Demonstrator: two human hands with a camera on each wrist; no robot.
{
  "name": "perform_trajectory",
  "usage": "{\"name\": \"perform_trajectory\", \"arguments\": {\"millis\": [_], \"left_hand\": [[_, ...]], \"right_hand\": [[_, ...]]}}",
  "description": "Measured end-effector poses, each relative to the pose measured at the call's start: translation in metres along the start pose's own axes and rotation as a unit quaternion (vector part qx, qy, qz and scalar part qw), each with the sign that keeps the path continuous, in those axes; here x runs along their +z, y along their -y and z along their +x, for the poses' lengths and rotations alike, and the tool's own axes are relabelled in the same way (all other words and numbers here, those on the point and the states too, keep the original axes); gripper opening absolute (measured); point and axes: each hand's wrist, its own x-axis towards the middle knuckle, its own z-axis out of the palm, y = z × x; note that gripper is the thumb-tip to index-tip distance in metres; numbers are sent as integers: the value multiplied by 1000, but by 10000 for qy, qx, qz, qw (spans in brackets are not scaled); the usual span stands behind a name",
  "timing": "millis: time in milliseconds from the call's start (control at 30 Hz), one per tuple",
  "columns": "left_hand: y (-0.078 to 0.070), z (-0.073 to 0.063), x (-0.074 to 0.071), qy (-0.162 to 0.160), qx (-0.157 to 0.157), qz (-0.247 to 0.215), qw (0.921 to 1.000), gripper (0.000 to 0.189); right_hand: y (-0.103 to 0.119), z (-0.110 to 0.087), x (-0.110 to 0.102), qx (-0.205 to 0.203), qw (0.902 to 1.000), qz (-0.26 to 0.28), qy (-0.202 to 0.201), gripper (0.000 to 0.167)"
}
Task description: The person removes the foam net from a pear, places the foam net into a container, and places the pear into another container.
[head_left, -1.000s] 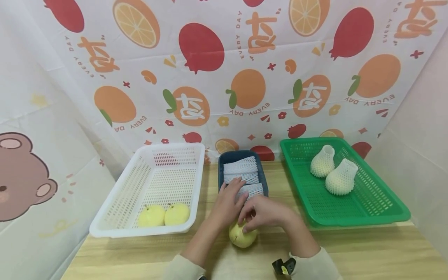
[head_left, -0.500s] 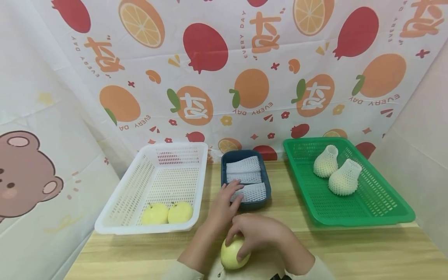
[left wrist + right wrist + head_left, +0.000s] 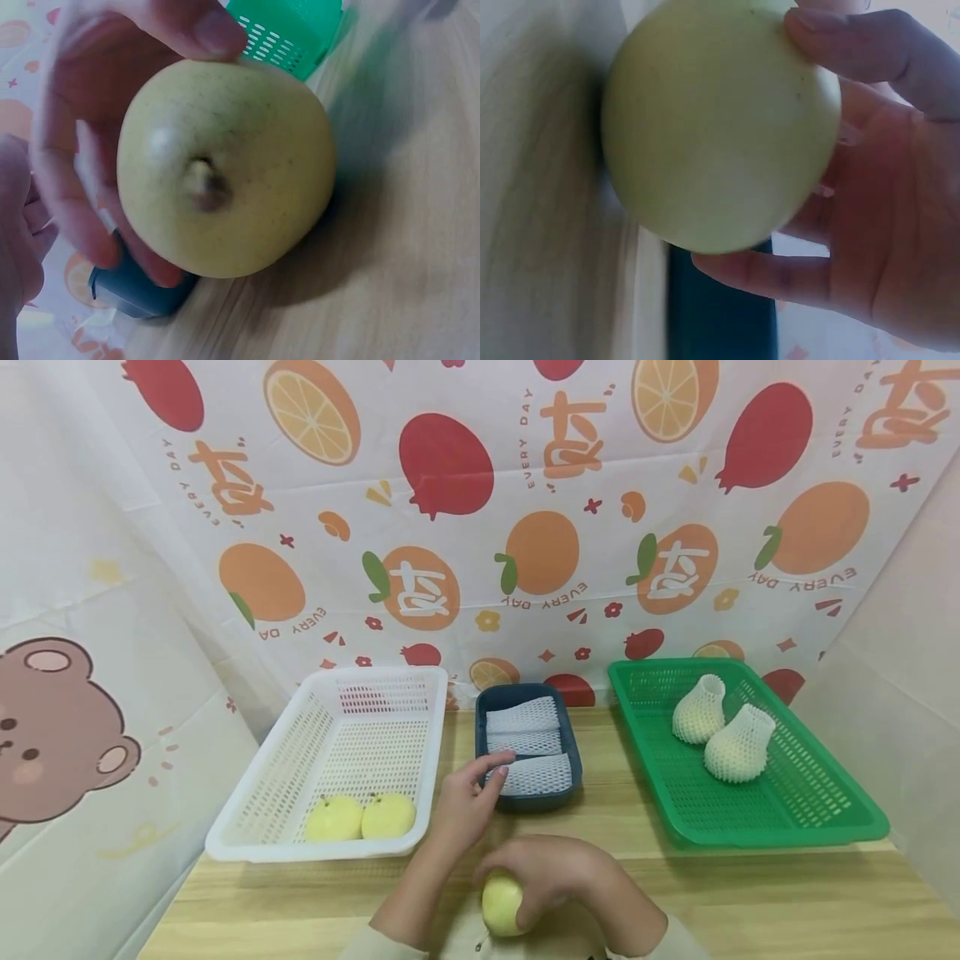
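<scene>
My right hand (image 3: 551, 881) holds a round yellow-green pear (image 3: 501, 906) at the table's near edge, its stem pointing toward me. In the right wrist view, the thumb and fingers curl round the pear (image 3: 720, 135). My left hand (image 3: 461, 806) reaches to the near-left rim of a dark blue box (image 3: 576, 768). Its thumb and forefinger are apart, over the left end of the nearest white foam net sleeve (image 3: 536, 775); whether they touch it I cannot tell. Behind it in the box lie more flat foam net sleeves (image 3: 525, 727).
To the left, a white plastic basket (image 3: 322, 852) holds two yellow pears (image 3: 360, 818). A green basket (image 3: 780, 837) on the right holds two pears in foam net sleeves (image 3: 738, 747). A fruit-printed cloth (image 3: 450, 527) hangs behind the wooden table (image 3: 787, 893).
My right hand has drawn the pear toward me and turned it, so its stem now points to the near side. My left hand has shifted slightly left, uncovering more of the near sleeve.
</scene>
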Motion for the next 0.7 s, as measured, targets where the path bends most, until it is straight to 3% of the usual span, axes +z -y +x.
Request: {"name": "perform_trajectory", "arguments": {"millis": [100,200,400,533,700], "left_hand": [[-2,-1,-1,183,-102,-406,9990,16],[-1,-2,-2,478,-342,-1001,9932,16],[-5,-3,-3,910,-721,-1688,9788,27],[-10,-4,-2,1162,-617,-1845,9740,36],[-17,-7,-1,1346,-547,-1865,9717,43]], "right_hand": [[-8,0,0,-243,9997,13,44,51],[-18,-2,-3,-301,9989,370,18,50],[-35,-17,-18,-250,9868,1478,-619,49],[-45,-28,-28,-348,9653,2329,-1128,49],[-54,-38,-37,-599,9239,3368,-1717,45]]}}
